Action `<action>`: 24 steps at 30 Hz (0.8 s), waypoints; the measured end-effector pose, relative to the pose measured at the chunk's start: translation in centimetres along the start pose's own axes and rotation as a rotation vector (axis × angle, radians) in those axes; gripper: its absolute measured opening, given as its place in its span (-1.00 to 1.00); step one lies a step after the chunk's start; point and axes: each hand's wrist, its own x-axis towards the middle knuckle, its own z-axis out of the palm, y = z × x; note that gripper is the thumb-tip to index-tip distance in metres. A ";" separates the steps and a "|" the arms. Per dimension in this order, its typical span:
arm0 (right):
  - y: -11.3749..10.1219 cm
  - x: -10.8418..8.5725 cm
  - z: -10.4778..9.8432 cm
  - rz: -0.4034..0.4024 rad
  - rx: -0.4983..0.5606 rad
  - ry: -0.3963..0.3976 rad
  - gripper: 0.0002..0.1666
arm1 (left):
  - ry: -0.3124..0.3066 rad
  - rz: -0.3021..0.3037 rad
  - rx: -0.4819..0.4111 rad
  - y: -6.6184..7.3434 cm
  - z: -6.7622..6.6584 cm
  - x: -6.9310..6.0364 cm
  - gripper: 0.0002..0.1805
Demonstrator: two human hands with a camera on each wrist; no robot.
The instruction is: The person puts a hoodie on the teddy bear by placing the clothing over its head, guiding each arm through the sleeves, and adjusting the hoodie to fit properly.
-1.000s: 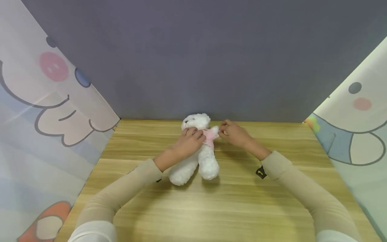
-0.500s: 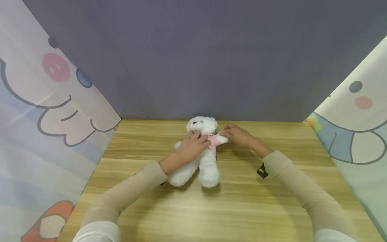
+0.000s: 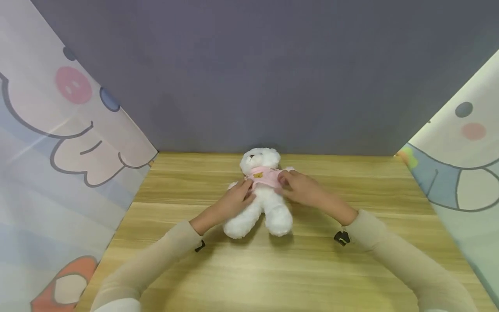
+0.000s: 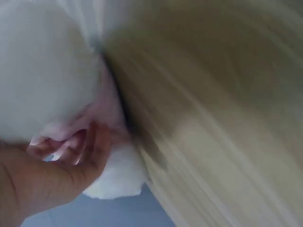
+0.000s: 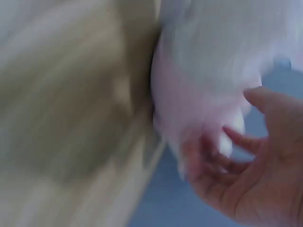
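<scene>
A white plush teddy bear [image 3: 278, 216] in a pink shirt [image 3: 269, 177] lies face up on the wooden table, its head toward the back wall. My left hand [image 3: 232, 201] holds the bear's side at the shirt's lower edge. In the left wrist view its bent fingers [image 4: 97, 149] meet the pink cloth; the thumb is hard to make out there. On the bear's other side is my right hand [image 3: 302, 188], partly covering the bear's arm. Its fingers [image 5: 227, 182] are loosely bent at the shirt with the thumb apart, blurred in the right wrist view.
The wooden tabletop [image 3: 249, 273] extends around the bear. A dark grey panel [image 3: 273, 78] rises at its back edge. Cartoon-printed cloths stand at the left [image 3: 31, 182] and right [image 3: 475, 173]. A small black strap piece [image 3: 342, 238] shows by the right cuff.
The right hand has let go of the bear's arm and moved down to the shirt's side. My left hand has slid off the chest to the lower edge, uncovering the shirt's small bear print.
</scene>
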 end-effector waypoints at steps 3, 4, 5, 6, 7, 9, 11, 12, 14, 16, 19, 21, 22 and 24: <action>-0.6 0.4 1.3 0.023 0.034 -0.013 -0.63 | 0.042 0.051 0.018 0.0 0.7 0.3 -0.90; -0.4 0.4 1.7 0.014 0.038 0.013 -0.67 | 0.058 0.075 0.026 -0.2 0.9 0.2 -0.91; -0.1 0.4 2.1 -0.006 0.034 0.043 -0.72 | 0.066 0.097 0.042 -0.4 1.0 0.1 -0.91; 0.4 0.3 2.3 -0.031 0.024 0.063 -0.78 | 0.074 0.125 0.069 -0.7 1.1 0.0 -0.90; 0.9 0.0 2.5 -0.066 0.006 0.082 -0.84 | 0.081 0.158 0.099 -1.1 1.3 -0.2 -0.89; 1.8 -0.6 2.5 -0.131 -0.033 0.094 -0.91 | 0.085 0.229 0.150 -1.7 1.6 -0.5 -0.86; 2.7 -1.0 2.2 -0.196 -0.066 0.090 -0.93 | 0.078 0.287 0.163 -2.1 1.7 -0.6 -0.85; 2.9 -1.2 2.1 -0.218 -0.067 0.080 -0.93 | 0.076 0.303 0.155 -2.2 1.7 -0.6 -0.85; 3.2 -1.3 1.7 -0.241 -0.044 0.047 -0.89 | 0.058 0.290 0.104 -2.3 1.6 -0.5 -0.84; 3.3 -1.3 1.3 -0.231 0.002 0.004 -0.83 | 0.042 0.237 0.029 -2.3 1.4 -0.4 -0.84; 3.1 -1.3 0.8 -0.150 0.105 -0.054 -0.72 | 0.027 0.147 -0.044 -2.3 1.1 -0.4 -0.86; 2.9 -1.3 0.6 -0.091 0.148 -0.055 -0.72 | 0.018 0.109 -0.099 -2.2 0.7 -0.3 -0.90; 2.7 -1.2 0.4 -0.067 0.153 -0.031 -0.73 | 0.021 0.096 -0.117 -2.2 0.4 -0.2 -0.91; 2.4 -0.8 0.0 -0.042 0.127 0.045 -0.74 | 0.049 0.078 -0.139 -2.2 -0.5 0.2 -0.89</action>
